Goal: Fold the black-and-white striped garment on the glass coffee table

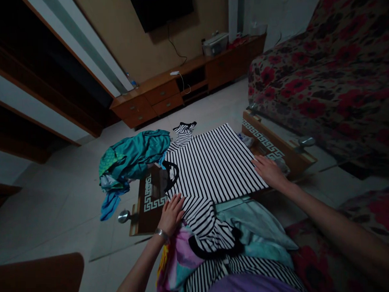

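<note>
A black-and-white striped shirt [211, 166] lies spread flat over a low glass-topped table [151, 194]. My left hand [171, 214] rests flat on the shirt's near left side, by the sleeve, fingers stretched out. My right hand [269, 171] presses flat on the shirt's right hem edge, fingers spread. Neither hand holds anything. One sleeve [183, 133] points to the far side, and the other sleeve [213, 234] hangs toward me over a pale teal cloth [257, 224].
A heap of teal clothes [131, 161] sits on the table's left end. More garments, pink and striped [182, 261], lie in my lap. A floral sofa [332, 77] stands at right, a wooden TV cabinet [186, 86] along the far wall.
</note>
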Motion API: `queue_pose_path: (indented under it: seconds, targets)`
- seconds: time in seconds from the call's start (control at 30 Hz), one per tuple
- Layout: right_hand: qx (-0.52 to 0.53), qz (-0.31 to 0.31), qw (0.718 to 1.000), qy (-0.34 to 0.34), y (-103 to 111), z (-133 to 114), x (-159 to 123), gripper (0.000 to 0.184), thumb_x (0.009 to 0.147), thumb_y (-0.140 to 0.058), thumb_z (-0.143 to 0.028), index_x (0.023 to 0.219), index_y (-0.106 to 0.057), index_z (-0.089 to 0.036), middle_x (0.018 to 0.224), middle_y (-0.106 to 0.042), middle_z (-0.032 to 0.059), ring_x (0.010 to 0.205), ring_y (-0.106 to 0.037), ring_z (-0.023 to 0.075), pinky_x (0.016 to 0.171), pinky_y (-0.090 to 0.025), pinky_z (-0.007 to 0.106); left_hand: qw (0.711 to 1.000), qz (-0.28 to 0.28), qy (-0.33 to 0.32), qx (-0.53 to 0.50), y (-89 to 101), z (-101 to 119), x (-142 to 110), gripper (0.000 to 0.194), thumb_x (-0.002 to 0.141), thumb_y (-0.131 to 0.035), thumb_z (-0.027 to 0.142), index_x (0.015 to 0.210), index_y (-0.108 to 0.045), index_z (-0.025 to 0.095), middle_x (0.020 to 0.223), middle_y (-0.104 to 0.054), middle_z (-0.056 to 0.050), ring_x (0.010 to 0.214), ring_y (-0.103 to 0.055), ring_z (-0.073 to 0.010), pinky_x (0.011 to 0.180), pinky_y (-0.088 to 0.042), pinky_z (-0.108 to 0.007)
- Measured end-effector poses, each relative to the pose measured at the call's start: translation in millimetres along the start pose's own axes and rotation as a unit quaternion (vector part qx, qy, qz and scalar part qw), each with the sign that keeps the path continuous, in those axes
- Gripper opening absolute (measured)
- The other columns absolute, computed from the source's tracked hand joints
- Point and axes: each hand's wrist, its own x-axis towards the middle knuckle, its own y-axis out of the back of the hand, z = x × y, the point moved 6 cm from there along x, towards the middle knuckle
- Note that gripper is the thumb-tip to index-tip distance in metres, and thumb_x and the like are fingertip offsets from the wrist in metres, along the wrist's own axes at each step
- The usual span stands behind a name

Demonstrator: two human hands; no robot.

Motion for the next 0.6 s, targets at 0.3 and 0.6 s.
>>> queue_pose_path:
  seconds: [0.3, 0.6]
  targets:
    - [0.249, -0.117, 0.891, 0.361, 46.6, -210.7, -135.0, 0.033, 0.088, -0.057, -0.033, 0.12, -0.057, -0.024, 0.127, -0.056, 0.0028, 0.122, -0.043, 0.0194, 0.102, -0.037, 0.038, 0.99, 0.105, -0.086, -0.024, 11.3, 27.8, -32.3, 0.05, 0.089, -0.037, 0.013, 0.138, -0.043, 0.02, 0.146, -0.041, -0.01, 0.138, -0.03, -0.0206, 0.112, -0.024, -0.045]
    - [0.273, -0.166, 0.925, 0.207, 9.5, -215.0, -127.1, 0.008, 0.083, -0.064, -0.025, 0.09, -0.065, -0.02, 0.091, -0.065, 0.002, 0.093, -0.055, 0.0192, 0.081, -0.043, 0.035, 0.991, 0.124, -0.049, -0.027, -4.3, 24.0, -43.2, 0.045, 0.092, -0.037, 0.02, 0.136, -0.044, 0.018, 0.143, -0.044, -0.012, 0.137, -0.034, -0.0205, 0.108, -0.03, -0.043]
